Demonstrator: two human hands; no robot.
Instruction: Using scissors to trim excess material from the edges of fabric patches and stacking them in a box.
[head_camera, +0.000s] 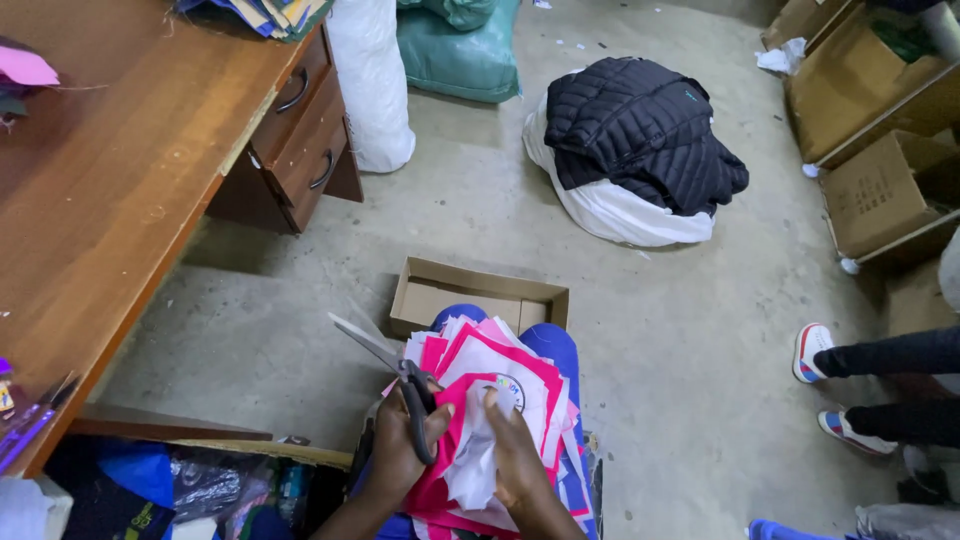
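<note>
From the head camera, looking down at the lap — the left hand (400, 445) is wrapped through the handles of a pair of scissors (385, 365), blades parted and pointing up and away toward the desk side, not biting into anything at this instant. The right hand (515, 450) lies flat on a stack of fabric pieces (490, 385), fingers pressing down on the top one, which it pins rather than grips. That stack sits on the person's knees, just in front of a shallow cardboard tray (480, 295) on the concrete floor (680, 330). As a judgement, the trimming looks well under way but not finished — a thick pile is fanned out under the hands, and the tray beyond holds nothing visible. The pieces are pink and white, thin, soft-edged, layered unevenly, with a small round printed patch on the top one. A wooden desk (110, 170) stands to the left; a black quilted jacket (640, 130) lies on a white sack further off.
</note>
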